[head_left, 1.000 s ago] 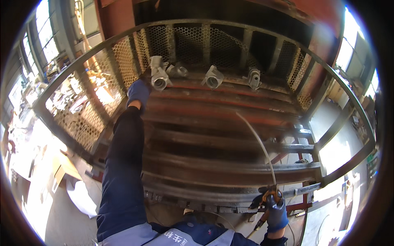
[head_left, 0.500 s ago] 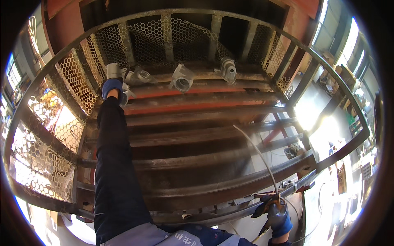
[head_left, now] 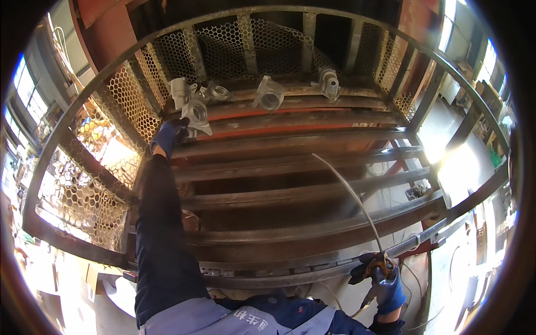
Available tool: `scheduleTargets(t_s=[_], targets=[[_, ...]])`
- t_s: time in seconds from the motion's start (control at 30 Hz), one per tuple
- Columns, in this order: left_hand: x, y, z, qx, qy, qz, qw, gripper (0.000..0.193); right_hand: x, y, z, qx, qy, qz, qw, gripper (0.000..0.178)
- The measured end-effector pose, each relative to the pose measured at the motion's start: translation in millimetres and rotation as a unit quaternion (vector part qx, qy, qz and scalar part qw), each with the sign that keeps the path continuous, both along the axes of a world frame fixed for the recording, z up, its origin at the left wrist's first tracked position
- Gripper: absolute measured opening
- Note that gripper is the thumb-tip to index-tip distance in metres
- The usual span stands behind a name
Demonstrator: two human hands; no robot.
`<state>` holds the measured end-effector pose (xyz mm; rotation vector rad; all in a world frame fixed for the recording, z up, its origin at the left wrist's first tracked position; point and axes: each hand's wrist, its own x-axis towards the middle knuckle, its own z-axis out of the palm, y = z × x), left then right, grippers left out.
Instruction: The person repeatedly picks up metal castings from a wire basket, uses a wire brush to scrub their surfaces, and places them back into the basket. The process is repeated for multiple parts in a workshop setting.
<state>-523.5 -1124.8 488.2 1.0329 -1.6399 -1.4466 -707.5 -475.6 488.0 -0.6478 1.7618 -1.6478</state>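
My left hand (head_left: 169,137), in a dark blue glove, reaches far left over the slatted rack. Its fingers look apart and are beside a grey metal casting (head_left: 197,113) with a round opening; I cannot tell whether they touch it. Behind that stand an upright cylindrical casting (head_left: 179,92) and a smaller ring-ended casting (head_left: 218,92). My right hand (head_left: 385,286), gloved in blue and black, is closed on an air blow gun (head_left: 383,266) at the near right. Its long thin bent tube (head_left: 352,194) points up and left over the slats.
Two more castings, one with a wide round mouth (head_left: 270,95) and one narrower (head_left: 328,84), sit along the back. A metal frame with honeycomb mesh (head_left: 92,195) walls the rack. Dark slats (head_left: 290,167) have gaps between them. A thin hose (head_left: 416,279) hangs near my right hand.
My left hand has come off the upright casting and moved nearer, beside the round-mouthed casting. The view has shifted a little to the left. My right hand still grips the blow gun.
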Motion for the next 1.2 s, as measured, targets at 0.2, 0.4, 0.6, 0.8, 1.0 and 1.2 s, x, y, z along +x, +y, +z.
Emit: scheduleTargets(t_s=[0.2,0.4,0.6,0.8,1.0,1.2], targets=[[-28.3,-5.7,56.4,0.039,-0.050,0.068,0.996,0.024,21.5,-15.9,15.8,0.005,-0.057,0.004,0.998,0.037],[-42.1,41.7,63.9,0.250,0.283,-0.005,0.926,0.022,34.0,-41.5,37.3,0.008,0.039,0.063,0.997,0.040],[-55.0,155.3,60.5,0.295,0.375,-0.062,0.877,0.020,32.6,-95.6,55.6,0.039,0.362,0.034,0.931,0.043],[-41.3,225.7,69.9,0.298,0.400,0.064,0.864,0.028,21.3,-106.5,61.3,0.091,0.381,0.118,0.912,0.040],[17.6,307.1,83.1,0.227,0.376,0.057,0.896,0.026,29.9,-80.1,57.7,0.050,0.464,0.153,0.871,0.039],[78.4,387.0,73.9,0.186,0.429,0.079,0.881,0.032,43.6,-44.8,44.6,-0.052,0.408,0.212,0.887,0.034]])
